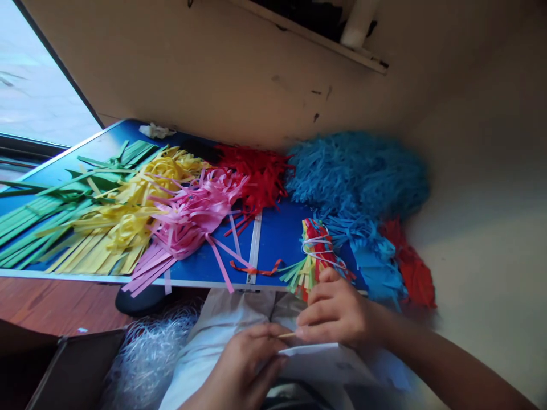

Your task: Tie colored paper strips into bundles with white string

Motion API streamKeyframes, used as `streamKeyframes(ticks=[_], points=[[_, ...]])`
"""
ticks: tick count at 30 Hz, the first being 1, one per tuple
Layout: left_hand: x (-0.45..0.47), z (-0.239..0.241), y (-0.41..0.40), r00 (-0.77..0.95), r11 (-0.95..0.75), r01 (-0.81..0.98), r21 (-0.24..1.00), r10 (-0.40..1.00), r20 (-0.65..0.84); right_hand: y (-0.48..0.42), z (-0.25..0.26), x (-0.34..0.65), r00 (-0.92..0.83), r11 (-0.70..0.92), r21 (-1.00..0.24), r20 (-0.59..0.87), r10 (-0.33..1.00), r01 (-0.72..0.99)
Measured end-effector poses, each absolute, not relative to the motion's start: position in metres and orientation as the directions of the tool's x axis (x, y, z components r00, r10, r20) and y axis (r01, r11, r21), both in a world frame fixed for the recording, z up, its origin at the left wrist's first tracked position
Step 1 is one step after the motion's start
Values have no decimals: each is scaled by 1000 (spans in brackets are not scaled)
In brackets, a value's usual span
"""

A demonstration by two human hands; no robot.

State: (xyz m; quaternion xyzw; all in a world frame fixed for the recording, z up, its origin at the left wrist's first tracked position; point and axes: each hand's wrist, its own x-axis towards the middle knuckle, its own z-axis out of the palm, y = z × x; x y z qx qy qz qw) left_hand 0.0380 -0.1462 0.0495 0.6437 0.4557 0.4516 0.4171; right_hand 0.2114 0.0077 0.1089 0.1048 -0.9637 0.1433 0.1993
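My left hand (252, 359) is closed over my lap, its fingers around one end of a thin tan stick (287, 335). The fingers of my right hand (339, 313) are curled, and the stick's other end meets its fingertips. Just beyond my right hand, a bundle of multicoloured strips (317, 242) lies on the blue table (290, 233), wrapped in white string. Its green, yellow and red ends fan out near the table edge. Beneath my hands is a white sheet (318, 352), partly covered by them. An orange-red strip (258, 271) lies left of the bundle.
Green (47, 213), yellow (141, 199), pink (196, 210) and red strips (265, 176) cover the table's left and middle. A big blue pile (359, 171) sits against the wall, with red material (412, 267) beside it. Shredded white strands (147, 353) and a box (77, 364) stand lower left.
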Motion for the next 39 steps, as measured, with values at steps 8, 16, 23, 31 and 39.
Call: streamKeyframes(ticks=[8, 16, 23, 31, 39], points=[[40, 35, -146, 167, -252, 211, 945, 961, 219, 11, 109, 213, -898, 958, -125, 397, -192, -260], [41, 37, -141, 105, -165, 190, 968, 983, 148, 25, 98, 218, -932, 960, -104, 286, -222, -260], [41, 36, -138, 89, -115, 184, 976, 991, 100, 34, 87, 220, -950, 962, -83, 204, -239, -260], [40, 31, -135, 59, -91, 122, 988, 995, 84, 39, 84, 216, -916, 960, -2, 298, -266, -280], [36, 34, -135, -77, -136, 176, 975, 985, 152, 37, 69, 202, -845, 941, -173, 507, -169, -292]])
